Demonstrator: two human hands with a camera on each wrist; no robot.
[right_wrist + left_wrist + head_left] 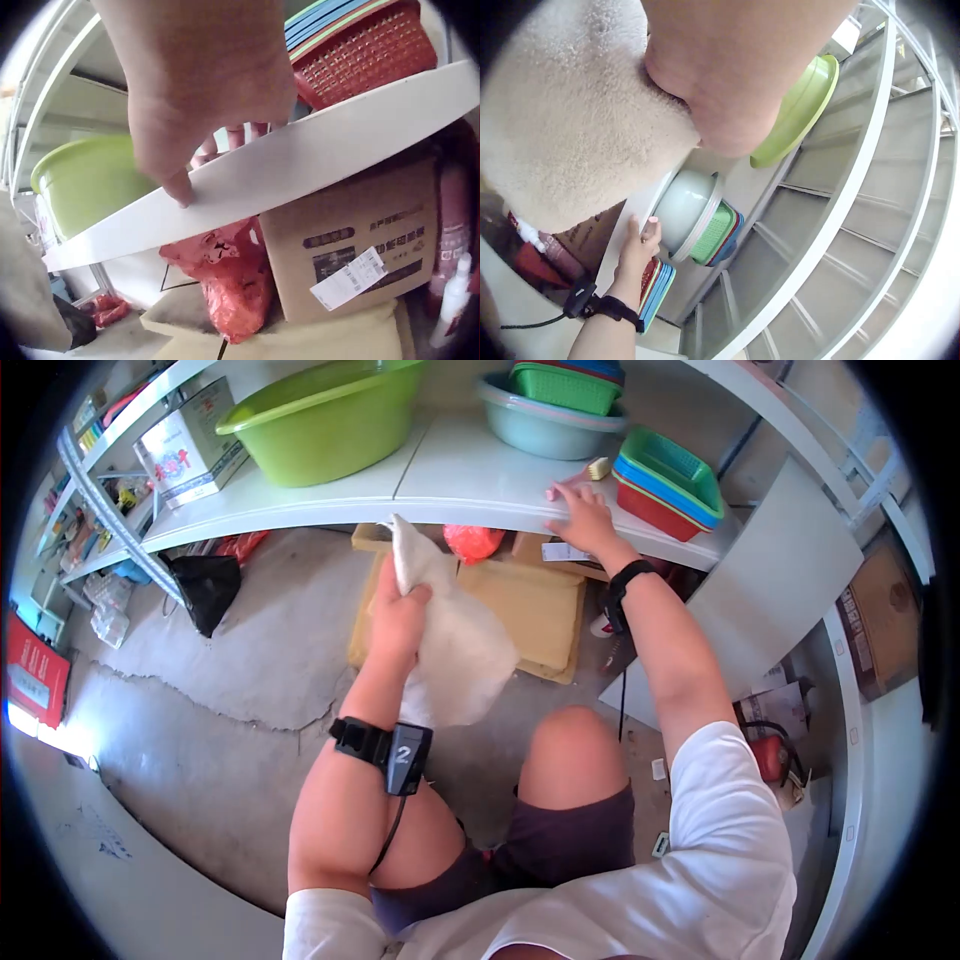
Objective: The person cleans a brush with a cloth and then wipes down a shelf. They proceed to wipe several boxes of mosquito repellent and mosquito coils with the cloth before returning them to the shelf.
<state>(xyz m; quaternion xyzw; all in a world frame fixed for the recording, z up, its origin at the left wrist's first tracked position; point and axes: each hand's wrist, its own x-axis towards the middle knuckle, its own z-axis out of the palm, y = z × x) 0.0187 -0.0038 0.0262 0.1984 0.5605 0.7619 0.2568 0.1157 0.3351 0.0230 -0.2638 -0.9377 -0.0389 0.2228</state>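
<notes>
My left hand (398, 618) grips a cream fleecy cloth (455, 650) by its upper part, and the rest hangs down above the floor. Close up in the left wrist view, the cloth (570, 127) has a thick, fluffy pile. My right hand (588, 520) is at the front edge of the white shelf (450, 485), fingers reaching over the top and thumb (178, 187) against the front face. Just beyond those fingers lies a small brush (597, 469) with pale bristles and a pinkish handle, partly overlapped by the hand.
A green tub (330, 430), a pale blue basin (550, 432) and stacked plastic baskets (665, 485) stand on the shelf. Below it are a red plastic bag (236, 289), a cardboard box (360, 232) and yellow foam slabs (535, 620). A white panel (770, 590) leans at the right.
</notes>
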